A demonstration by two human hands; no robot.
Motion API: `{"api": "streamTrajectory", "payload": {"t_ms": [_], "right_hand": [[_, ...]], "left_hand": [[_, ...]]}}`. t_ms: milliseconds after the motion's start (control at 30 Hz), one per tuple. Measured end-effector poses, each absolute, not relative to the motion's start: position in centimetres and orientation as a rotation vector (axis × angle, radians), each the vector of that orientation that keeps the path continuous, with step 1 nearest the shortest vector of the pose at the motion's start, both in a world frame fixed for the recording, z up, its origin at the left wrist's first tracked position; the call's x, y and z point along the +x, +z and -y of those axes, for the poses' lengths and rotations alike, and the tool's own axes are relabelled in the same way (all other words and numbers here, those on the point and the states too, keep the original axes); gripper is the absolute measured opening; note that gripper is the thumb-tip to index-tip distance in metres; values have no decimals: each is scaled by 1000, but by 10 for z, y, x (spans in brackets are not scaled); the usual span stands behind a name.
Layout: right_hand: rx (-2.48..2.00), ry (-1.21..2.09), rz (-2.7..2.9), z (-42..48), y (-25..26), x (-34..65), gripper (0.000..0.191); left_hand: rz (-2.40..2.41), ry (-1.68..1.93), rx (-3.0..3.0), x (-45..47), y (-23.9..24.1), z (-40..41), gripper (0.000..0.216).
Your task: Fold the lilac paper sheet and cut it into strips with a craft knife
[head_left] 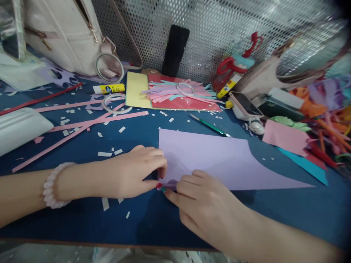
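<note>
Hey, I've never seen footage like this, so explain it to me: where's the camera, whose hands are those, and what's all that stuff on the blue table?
There is no machine here. One camera sits on a person's head and looks forward and down, so you see that person's own two bare hands from above. The left hand, with a bead bracelet on its wrist, and the right hand both pinch the near corner of a lilac paper sheet lying on the blue table. Around it lie long pink paper strips, small white paper scraps, a glue stick, a tape roll and a green-handled tool. Further back, a pale bag and a dark phone stand against a metal mesh wall. The right edge holds a blurred heap of coloured paper.
</note>
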State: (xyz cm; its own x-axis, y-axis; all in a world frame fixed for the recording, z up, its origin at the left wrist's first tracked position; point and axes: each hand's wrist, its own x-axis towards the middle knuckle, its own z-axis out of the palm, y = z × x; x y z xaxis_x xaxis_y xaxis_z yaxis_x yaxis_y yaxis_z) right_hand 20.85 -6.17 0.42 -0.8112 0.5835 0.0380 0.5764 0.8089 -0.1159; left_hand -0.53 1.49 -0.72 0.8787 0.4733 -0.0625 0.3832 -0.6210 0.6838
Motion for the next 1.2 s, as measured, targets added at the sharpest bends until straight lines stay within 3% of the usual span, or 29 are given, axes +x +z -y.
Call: {"api": "streamTrajectory", "payload": {"t_ms": [267,1200], "right_hand": [[-995,46,2959,70,11,218,20],[-1398,-56,2614,100,11,262,35]], "left_hand": [[-631,126,2290,-5,-4,-14,12],[-688,39,2275,-4,-4,-14,9]]}}
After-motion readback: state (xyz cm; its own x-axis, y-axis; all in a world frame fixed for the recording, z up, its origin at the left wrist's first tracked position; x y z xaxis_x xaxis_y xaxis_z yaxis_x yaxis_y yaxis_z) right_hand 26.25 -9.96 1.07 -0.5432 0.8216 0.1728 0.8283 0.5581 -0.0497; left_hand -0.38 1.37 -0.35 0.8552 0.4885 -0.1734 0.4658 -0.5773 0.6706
